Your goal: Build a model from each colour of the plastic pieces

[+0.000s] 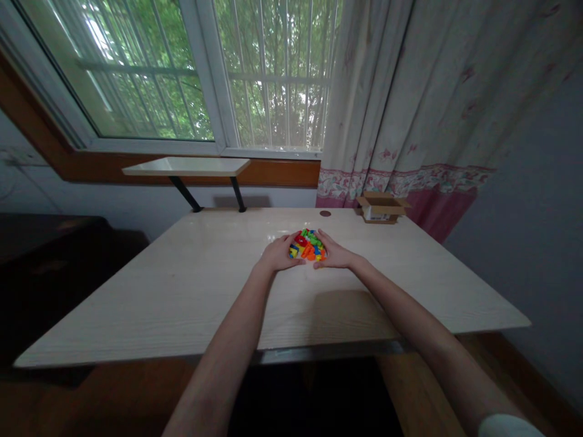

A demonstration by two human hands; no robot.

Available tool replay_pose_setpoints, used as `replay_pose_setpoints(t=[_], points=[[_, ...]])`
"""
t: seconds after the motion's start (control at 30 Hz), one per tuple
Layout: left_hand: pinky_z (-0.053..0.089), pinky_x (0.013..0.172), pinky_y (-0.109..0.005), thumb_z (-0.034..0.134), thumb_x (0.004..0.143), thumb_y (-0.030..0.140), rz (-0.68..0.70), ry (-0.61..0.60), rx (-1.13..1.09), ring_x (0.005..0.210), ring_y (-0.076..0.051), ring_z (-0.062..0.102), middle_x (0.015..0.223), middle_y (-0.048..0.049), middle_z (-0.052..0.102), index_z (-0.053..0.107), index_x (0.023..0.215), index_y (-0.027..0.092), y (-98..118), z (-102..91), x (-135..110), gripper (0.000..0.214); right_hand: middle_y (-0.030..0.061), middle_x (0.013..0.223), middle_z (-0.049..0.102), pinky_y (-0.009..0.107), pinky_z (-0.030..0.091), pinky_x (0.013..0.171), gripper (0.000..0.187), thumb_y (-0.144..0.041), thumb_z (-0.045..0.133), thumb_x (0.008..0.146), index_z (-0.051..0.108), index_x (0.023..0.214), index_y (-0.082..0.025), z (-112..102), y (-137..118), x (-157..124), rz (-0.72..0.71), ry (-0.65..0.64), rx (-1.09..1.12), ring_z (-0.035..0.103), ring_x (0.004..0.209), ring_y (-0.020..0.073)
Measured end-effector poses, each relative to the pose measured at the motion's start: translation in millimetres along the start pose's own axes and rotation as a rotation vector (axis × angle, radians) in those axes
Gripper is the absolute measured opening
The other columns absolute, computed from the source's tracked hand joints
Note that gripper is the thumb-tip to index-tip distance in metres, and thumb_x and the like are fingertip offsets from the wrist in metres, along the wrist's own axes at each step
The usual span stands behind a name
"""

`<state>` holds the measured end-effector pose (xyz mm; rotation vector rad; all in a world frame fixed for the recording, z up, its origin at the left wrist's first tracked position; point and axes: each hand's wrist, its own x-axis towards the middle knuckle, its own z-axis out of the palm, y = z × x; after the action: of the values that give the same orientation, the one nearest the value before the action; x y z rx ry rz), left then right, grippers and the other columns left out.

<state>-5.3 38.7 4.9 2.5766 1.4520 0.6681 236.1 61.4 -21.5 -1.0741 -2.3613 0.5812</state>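
Observation:
A small heap of colourful plastic toy bricks (pixel 308 245), red, orange, green, yellow and blue, lies on the light wooden table (pixel 191 291) near its middle. My left hand (pixel 277 254) cups the heap from the left, its fingers curved against the pieces. My right hand (pixel 333 252) cups it from the right in the same way. Both hands rest on the tabletop and press the bricks together between them.
A small open cardboard box (pixel 381 208) stands at the table's far right, with a round cable hole (pixel 325 213) to its left. A white shelf on black brackets (pixel 186 166) juts out under the window. A curtain (pixel 410 109) hangs at the right.

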Motion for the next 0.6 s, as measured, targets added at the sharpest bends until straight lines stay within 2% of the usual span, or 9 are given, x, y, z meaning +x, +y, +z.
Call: replay_pose_setpoints(t=[0.13, 0.37, 0.6], points=[[0.043, 0.092, -0.039, 0.064, 0.065, 0.057, 0.011, 0.020, -0.007, 0.111, -0.028, 0.053, 0.125, -0.0133, 0.054, 0.035, 0.136, 0.019, -5, 5.3, 3, 0.086, 0.0194, 0.147, 0.020, 0.049, 0.018, 0.111, 0.110, -0.061, 0.071, 0.056, 0.022, 0.143, -0.014, 4, -5, 11, -0.050, 0.054, -0.003, 0.016, 0.137, 0.0321], [0.043, 0.093, -0.038, 0.062, 0.072, 0.046, 0.005, 0.078, -0.034, 0.112, -0.026, 0.052, 0.123, -0.0128, 0.055, 0.042, 0.130, 0.019, -18, 12.1, 7, 0.067, 0.0170, 0.137, 0.038, 0.048, 0.027, 0.107, 0.091, -0.056, 0.071, 0.059, 0.038, 0.135, -0.017, 7, 0, 31, -0.128, 0.117, -0.019, 0.035, 0.128, 0.0303], [0.041, 0.094, -0.039, 0.057, 0.076, 0.045, -0.029, 0.115, -0.023, 0.111, -0.025, 0.051, 0.122, -0.0146, 0.053, 0.045, 0.126, 0.016, -26, 10.3, 8, 0.059, 0.0166, 0.130, 0.045, 0.047, 0.031, 0.104, 0.086, -0.053, 0.073, 0.059, 0.044, 0.131, -0.016, 8, 1, 49, -0.107, 0.139, -0.046, 0.042, 0.122, 0.0293]])
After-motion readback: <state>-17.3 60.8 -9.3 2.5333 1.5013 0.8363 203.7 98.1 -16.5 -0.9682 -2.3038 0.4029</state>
